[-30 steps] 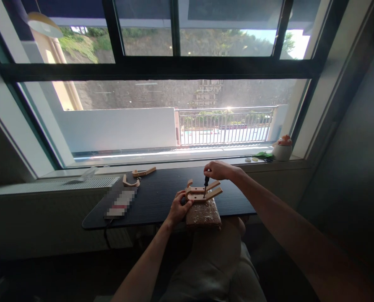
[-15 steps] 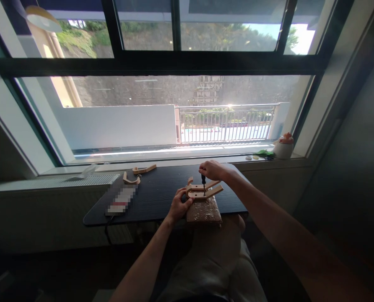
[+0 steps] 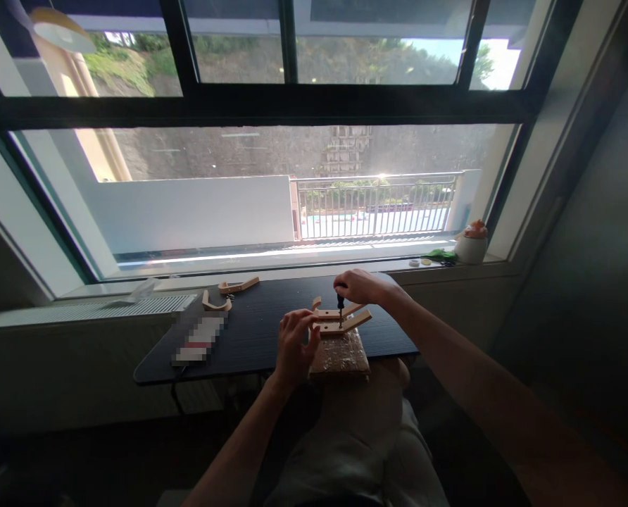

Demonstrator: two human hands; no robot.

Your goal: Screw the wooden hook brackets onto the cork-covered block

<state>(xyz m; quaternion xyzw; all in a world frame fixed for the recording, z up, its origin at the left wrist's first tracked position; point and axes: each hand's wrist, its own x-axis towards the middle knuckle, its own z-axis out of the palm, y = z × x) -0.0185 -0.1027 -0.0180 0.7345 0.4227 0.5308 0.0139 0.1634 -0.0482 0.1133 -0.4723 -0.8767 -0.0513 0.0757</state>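
Observation:
In the head view my right hand is closed around the dark handle of a screwdriver. The screwdriver stands upright, its tip down at the nearer of two bent wooden hook pieces. These pieces lie side by side on a brown, shiny-wrapped block at the table's front edge. My left hand is at the left, curved end of the pieces, thumb and fingers apart; its fingers cover that end, and whether they touch the wood is hard to tell.
Two more bent wooden pieces lie at the back left of the black table, with small metal bits beside them. A blurred-out flat item is at the left. Behind stand the window sill and a white pot.
My left hand has loosened from the curved end of the wooden pieces and lifted, its fingers spreading. My right hand stays on the upright screwdriver. The whole view has shifted slightly.

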